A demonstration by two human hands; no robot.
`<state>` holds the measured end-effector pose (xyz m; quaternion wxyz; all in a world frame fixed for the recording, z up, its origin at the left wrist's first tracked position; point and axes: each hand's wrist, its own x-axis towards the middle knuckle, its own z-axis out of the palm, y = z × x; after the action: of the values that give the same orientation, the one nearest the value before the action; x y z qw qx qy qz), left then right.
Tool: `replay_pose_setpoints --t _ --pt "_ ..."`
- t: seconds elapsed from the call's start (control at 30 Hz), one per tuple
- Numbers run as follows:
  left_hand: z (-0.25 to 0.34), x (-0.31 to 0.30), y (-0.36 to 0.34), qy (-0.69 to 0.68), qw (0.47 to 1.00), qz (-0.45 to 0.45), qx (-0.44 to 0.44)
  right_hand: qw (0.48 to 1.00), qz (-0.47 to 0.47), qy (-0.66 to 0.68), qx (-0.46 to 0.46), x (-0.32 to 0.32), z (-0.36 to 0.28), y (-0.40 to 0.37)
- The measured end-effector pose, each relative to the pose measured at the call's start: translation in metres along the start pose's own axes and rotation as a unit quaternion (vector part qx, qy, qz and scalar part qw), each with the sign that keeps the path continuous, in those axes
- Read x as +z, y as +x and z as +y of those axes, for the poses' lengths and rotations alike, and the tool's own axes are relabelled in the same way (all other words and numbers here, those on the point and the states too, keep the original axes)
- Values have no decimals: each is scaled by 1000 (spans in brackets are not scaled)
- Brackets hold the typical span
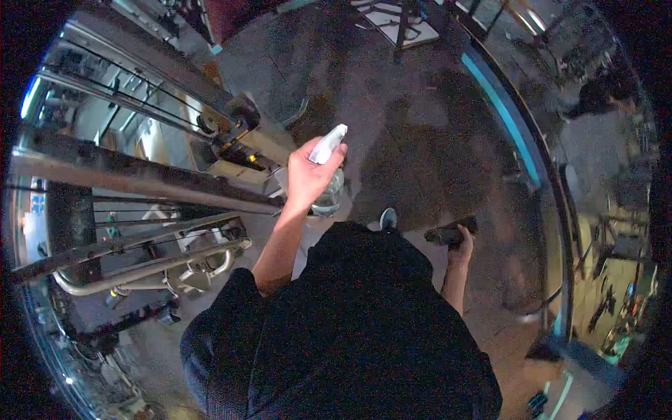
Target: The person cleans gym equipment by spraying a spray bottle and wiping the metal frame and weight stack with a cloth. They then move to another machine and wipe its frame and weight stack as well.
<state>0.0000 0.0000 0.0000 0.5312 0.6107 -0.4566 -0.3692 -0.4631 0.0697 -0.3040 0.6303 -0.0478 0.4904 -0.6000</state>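
Out in front of my body, my left hand (306,175) is wrapped round the neck of a spray bottle (332,196). The bottle has a white trigger head, which points up and to the right, and a clear body partly hidden behind the hand. Lower and to the right, my right hand (463,250) grips a dark, oblong object (442,232) by its right end. Too dim to name, it lies roughly level at my side, apart from the bottle.
Metal gym-like frames with rails (140,171) and a bent tubular handle (147,273) stand close on my left. A long blue strip (500,115) curves along the right. My shoe (388,218) is on the dark floor (413,161). A stand (399,24) is ahead.
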Motion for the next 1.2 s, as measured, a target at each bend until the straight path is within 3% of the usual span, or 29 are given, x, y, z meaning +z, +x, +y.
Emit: replay_pose_setpoints --t 0.07,0.1,0.17,0.23,0.3,0.37,0.43,0.5,0.53,0.6,0.63,0.7,0.77,0.83,0.87,0.97,1.0,1.03,1.17,1.2 --pt "13 -5 -5 10 999 45 3 995 -20 -91 -45 19 -16 14" --pt "25 44 77 -9 997 70 24 991 -50 -103 -63 87 -91 116" --pt "19 66 82 -62 991 118 -25 985 57 -164 10 108 -147 133" --pt "0 61 106 -37 986 164 -10 976 -15 -216 -16 150 -176 192" --pt "-14 53 125 -7 985 165 -57 960 -82 -268 -27 187 -172 241" --pt "-26 54 156 16 977 206 -61 975 -35 -220 -11 234 -179 297" --pt "-11 50 187 29 964 243 -109 971 -105 -213 -4 305 -179 300" --pt "-39 42 223 22 956 267 -122 954 -37 -285 81 348 -165 330" --pt "-49 35 242 37 953 281 -103 950 -46 -296 87 363 -153 347" --pt "-49 26 284 44 941 329 -65 898 -47 -437 21 384 -116 393" --pt "-39 18 305 43 935 345 -64 894 -63 -443 22 399 -101 418" --pt "-33 4 337 15 929 359 -91 800 -155 -577 -56 427 -63 471" --pt "-33 -9 376 17 917 391 -80 800 -224 -556 -24 489 -63 482" --pt "-27 -22 408 22 906 418 -60 884 -210 -373 186 574 -68 477" --pt "-21 -28 422 22 907 418 -45 905 -205 -307 212 605 -61 483" --pt "-10 -41 452 38 898 434 -65 906 -205 -262 261 668 -49 531" --pt "-18 -47 465 36 894 441 -70 889 -246 -303 240 665 -31 597" --pt "-28 -54 479 33 891 447 -74 883 -253 -311 244 690 -22 612" --pt "-63 -73 522 11 848 518 -111 872 -245 -318 282 792 18 617" --pt "-59 -76 533 82 831 536 -123 876 -241 -298 293 819 24 622"
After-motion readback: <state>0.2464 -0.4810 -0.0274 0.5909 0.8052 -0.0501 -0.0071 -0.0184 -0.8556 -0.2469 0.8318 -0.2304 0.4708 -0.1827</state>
